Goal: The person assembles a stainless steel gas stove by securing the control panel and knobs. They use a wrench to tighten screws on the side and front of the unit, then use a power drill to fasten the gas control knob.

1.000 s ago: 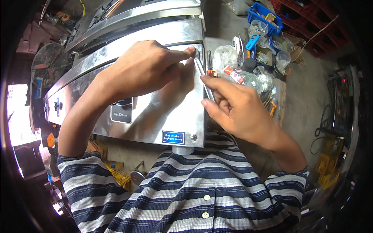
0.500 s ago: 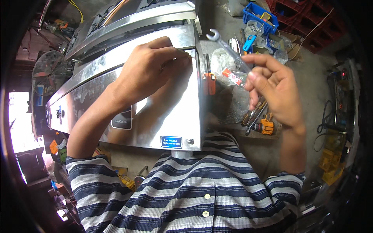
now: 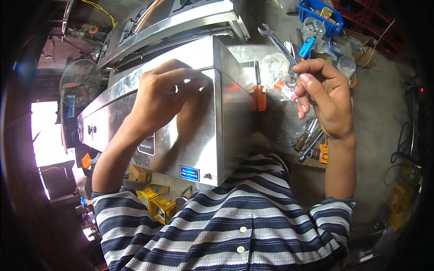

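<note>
A combination wrench [image 3: 276, 41] slants up and to the left out of my right hand [image 3: 329, 97], its open jaw uppermost. Thumb and fingers close round its lower part, in the air to the right of a stainless steel appliance [image 3: 199, 140]. My left hand [image 3: 163, 92] is at the top right corner of the appliance's front panel. Its thumb and index finger pinch together at the seam there; whatever is between the fingertips is too small to make out. A black fitting [image 3: 207, 176] sticks out near the panel's lower right corner, beside a blue label [image 3: 189, 173].
Right of the appliance lie an orange-handled tool [image 3: 261, 97], plastic bags [image 3: 273, 67], a blue-handled tool [image 3: 307, 46] and screwdrivers [image 3: 309, 133]. Farther back stands a blue bin [image 3: 332, 29]. A fan [image 3: 82, 86] stands at the left; yellow boxes [image 3: 162, 208] sit below the panel.
The view has turned, so the appliance's right side shows more now. My right hand still holds the wrench, slightly higher against the clutter. My left hand stays pinched at the panel's top corner.
</note>
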Action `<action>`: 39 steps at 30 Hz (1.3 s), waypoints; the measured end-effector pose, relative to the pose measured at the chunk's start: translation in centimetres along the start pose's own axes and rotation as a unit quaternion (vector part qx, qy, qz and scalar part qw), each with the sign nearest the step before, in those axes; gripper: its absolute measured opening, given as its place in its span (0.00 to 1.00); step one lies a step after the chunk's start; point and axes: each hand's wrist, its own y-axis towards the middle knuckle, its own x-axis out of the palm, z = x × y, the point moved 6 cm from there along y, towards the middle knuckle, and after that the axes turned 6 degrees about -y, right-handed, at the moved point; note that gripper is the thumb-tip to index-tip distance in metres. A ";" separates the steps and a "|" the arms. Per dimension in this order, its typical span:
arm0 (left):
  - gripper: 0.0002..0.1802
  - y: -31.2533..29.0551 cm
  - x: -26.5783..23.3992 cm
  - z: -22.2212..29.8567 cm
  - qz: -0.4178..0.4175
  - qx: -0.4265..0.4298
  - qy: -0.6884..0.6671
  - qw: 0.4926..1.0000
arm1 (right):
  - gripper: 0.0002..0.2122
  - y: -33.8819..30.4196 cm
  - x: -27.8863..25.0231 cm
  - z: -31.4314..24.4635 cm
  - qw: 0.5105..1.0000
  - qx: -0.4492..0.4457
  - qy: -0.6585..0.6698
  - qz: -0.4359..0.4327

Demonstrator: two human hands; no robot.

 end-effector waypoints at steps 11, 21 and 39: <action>0.10 -1.3 0.9 0.0 0.063 -0.050 -0.039 0.996 | 0.08 1.2 -0.9 3.2 0.999 0.027 0.035 -0.020; 0.09 -1.8 1.4 -0.4 0.062 -0.083 -0.050 0.993 | 0.14 1.3 1.3 6.0 0.992 0.067 0.090 -0.057; 0.12 -7.7 1.4 3.0 0.161 -0.024 -0.069 0.984 | 0.13 -5.1 -0.2 11.1 0.975 0.170 0.074 0.120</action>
